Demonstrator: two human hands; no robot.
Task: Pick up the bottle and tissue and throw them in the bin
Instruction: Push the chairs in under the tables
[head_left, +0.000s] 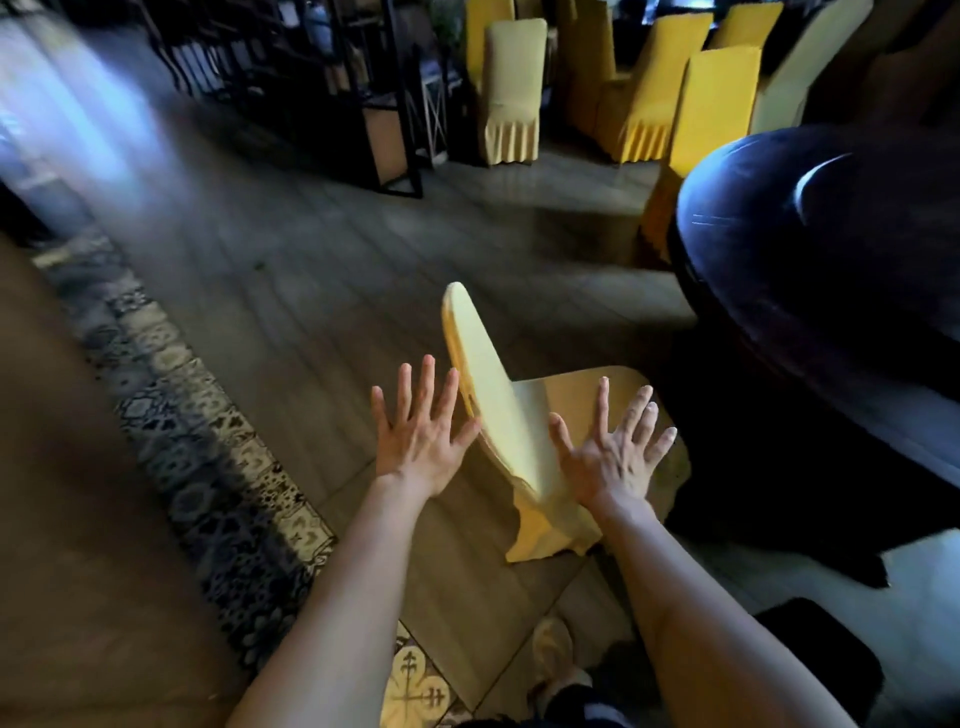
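Both bare forearms reaching toward 12 o'clock, left hand (420, 434) and right hand (613, 449) palms forward, fingers spread straight, holding nothing

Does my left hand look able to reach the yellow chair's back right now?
Probably yes. The left hand is open, empty, right beside the chair back with nothing between them, though depth is hard to judge.

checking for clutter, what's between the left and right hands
In the head view, the back of a yellow chair shows between the left hand and the right hand, below them. Both hands are open and hold nothing.
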